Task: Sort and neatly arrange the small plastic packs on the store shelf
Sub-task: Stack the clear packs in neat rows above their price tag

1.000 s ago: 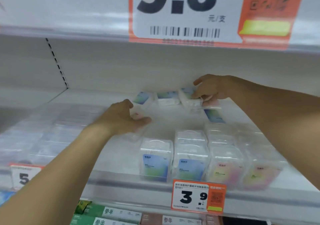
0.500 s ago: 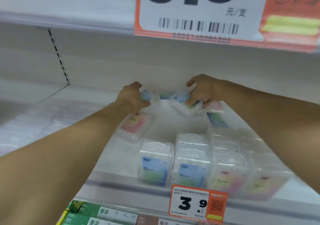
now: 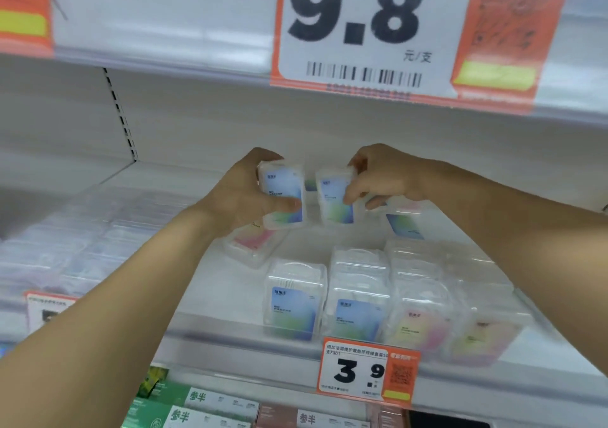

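Head view, each hand's grip closed on one blue pack: left hand (image 3: pixel 243 197) holds left pack (image 3: pixel 283 194), right hand (image 3: pixel 385 174) holds right pack (image 3: pixel 335 197).

Both arms reaching forward, hands raised side by side.
Left hand (image 3: pixel 245 194): fingers over the top and thumb across the front of a small pack (image 3: pixel 283 195), in a firm grip. Right hand (image 3: pixel 381 177): fingertips pinching a second pack (image 3: pixel 335 197); forearms bare, converging.
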Demonstrator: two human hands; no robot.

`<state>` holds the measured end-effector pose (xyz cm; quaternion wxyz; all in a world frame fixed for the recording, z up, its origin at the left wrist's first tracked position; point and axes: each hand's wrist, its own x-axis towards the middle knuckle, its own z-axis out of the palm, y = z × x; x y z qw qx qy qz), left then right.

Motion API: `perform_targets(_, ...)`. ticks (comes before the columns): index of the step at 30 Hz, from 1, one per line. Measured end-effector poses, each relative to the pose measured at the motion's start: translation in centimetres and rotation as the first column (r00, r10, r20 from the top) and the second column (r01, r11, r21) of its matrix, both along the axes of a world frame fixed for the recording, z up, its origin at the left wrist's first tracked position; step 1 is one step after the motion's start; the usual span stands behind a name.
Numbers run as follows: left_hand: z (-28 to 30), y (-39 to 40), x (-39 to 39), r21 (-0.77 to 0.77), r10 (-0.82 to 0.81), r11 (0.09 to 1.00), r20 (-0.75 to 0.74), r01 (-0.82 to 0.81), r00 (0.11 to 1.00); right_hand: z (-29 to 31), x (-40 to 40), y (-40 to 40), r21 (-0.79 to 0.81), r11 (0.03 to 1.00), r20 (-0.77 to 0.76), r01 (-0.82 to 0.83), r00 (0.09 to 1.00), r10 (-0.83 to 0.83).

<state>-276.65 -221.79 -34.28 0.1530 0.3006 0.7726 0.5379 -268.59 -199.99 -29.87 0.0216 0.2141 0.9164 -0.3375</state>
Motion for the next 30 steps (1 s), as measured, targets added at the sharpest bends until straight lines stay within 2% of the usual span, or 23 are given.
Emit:
perform_targets(3,-0.2,-0.5,1.3,-0.043,-0.074,0.996,0.057,0.077,0.996,0.5,1.5,0.1,-0.069,0.997,0.050,-0.027,0.998,0.030)
perform_targets(6,-0.2,-0.7,1.8,-0.079,-0.116,0.990,0.060,0.120,0.991,0.2,2.5,0.2,-0.043,0.997,0.106,-0.059,0.992,0.064)
perform_targets(11,0.4,-0.9,2.5,-0.297,-0.236,0.926,0.024,0.232,0.971,0.0,3.7,0.1,-0.067,0.990,0.220,-0.126,0.966,0.138)
perform_targets(15,1.1,-0.8,3.1,-0.340,-0.264,0.902,0.052,0.266,0.963,0.0,4.2,-0.1,-0.100,0.985,0.181,-0.142,0.971,0.158)
perform_targets(22,1.3,-0.7,3.4,-0.354,-0.204,0.912,0.047,0.207,0.978,-0.1,4.9,0.2,-0.124,0.980,0.172,-0.155,0.970,0.175)
perform_targets(30,1.9,-1.8,3.5,-0.389,-0.349,0.837,0.163,0.385,0.923,-0.1,5.2,0.1,-0.163,0.973,0.168,-0.163,0.967,0.190)
